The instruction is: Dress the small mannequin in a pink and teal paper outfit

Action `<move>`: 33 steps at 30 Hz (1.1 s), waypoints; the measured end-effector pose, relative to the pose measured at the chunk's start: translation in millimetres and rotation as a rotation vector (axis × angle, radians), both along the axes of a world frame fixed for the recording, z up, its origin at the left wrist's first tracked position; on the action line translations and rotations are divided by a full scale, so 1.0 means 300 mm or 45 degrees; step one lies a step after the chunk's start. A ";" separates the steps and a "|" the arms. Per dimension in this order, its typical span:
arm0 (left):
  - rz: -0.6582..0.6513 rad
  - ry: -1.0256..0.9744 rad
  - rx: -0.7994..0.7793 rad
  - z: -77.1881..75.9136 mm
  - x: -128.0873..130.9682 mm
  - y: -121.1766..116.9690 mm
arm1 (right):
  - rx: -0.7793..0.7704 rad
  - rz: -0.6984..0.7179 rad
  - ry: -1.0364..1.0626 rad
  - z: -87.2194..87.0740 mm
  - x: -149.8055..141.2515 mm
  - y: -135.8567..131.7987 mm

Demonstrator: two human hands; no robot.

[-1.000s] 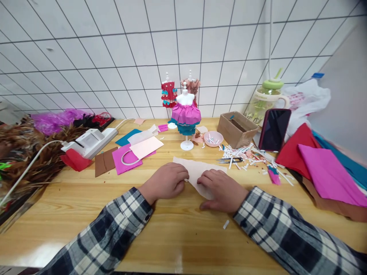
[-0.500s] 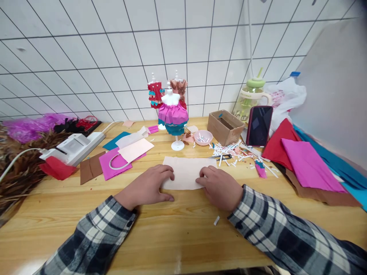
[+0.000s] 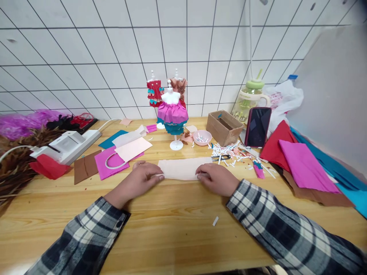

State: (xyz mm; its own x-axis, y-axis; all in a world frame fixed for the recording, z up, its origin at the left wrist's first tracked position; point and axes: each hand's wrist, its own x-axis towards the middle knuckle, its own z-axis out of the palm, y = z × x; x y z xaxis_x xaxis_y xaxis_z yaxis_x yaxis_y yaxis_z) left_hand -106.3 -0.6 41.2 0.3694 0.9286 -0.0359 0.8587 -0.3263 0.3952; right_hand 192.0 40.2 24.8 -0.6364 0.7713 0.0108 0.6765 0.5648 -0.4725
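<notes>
A pale pink sheet of crepe paper (image 3: 181, 169) lies across the middle of the wooden table. At its left end my left hand (image 3: 143, 176) pinches the near corner between thumb and fingers. My right hand (image 3: 215, 177) grips the near right corner the same way, with its fingers curled. Beyond the sheet stands a small white dress form (image 3: 171, 98) wearing a magenta and teal paper skirt. Two more dressed forms are partly hidden behind it, one with a red dress (image 3: 155, 93) and one with a brown dress (image 3: 180, 86).
Small scissors (image 3: 222, 157) lie by white paper scraps (image 3: 229, 148). Behind them are a pink dish (image 3: 202, 137), cardboard box (image 3: 224, 127), phone (image 3: 258, 127) and green-lidded jug (image 3: 252, 95). Folded coloured papers (image 3: 308, 164) lie right; more sheets (image 3: 133, 149) and a power strip (image 3: 69, 147) lie left.
Both hands have moved to the near corners and closed on them. The sheet's near edge now sits farther from me, so the visible paper is narrower.
</notes>
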 end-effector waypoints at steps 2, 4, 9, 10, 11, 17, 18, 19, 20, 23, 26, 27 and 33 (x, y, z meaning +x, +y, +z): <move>0.032 -0.024 -0.033 -0.002 -0.009 0.006 | -0.031 -0.020 0.082 -0.011 0.012 0.017; 0.117 -0.071 -0.052 -0.002 -0.013 0.008 | -0.071 -0.037 0.120 -0.018 0.024 0.035; 0.245 -0.062 0.005 -0.014 0.000 0.011 | -0.253 -0.144 0.225 -0.038 0.039 0.068; 0.252 -0.025 0.028 -0.018 0.004 0.014 | -0.261 -0.185 0.247 -0.043 0.039 0.071; 0.261 0.011 0.057 -0.023 0.008 0.016 | -0.257 -0.229 0.259 -0.047 0.039 0.073; 0.303 0.138 0.152 -0.050 0.027 0.021 | -0.120 -0.429 0.110 -0.038 0.037 0.070; 0.313 0.162 0.165 -0.054 0.029 0.022 | -0.076 -0.446 0.050 -0.033 0.037 0.068; 0.324 0.189 0.185 -0.059 0.029 0.022 | -0.033 -0.459 -0.014 -0.029 0.037 0.066; 0.334 0.216 0.207 -0.063 0.029 0.022 | 0.000 -0.467 -0.073 -0.026 0.036 0.064; 0.358 0.279 0.256 -0.070 0.027 0.022 | 0.026 -0.463 -0.167 -0.026 0.033 0.059; 0.379 0.294 0.382 -0.063 0.043 0.010 | 0.027 -0.460 -0.134 -0.034 0.029 0.054; 0.358 0.284 0.464 -0.057 0.056 0.002 | 0.025 -0.457 -0.113 -0.037 0.028 0.053; -0.356 0.241 0.512 -0.046 0.175 -0.062 | 0.050 -0.460 -0.119 -0.035 0.021 0.047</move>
State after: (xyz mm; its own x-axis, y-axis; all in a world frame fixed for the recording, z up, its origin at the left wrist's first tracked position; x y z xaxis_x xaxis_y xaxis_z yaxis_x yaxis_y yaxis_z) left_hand -53.8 -19.3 27.4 0.6266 0.7496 0.2133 0.7614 -0.6472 0.0378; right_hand 198.2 54.3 14.2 -0.3225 0.9466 -0.0003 0.8747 0.2979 -0.3823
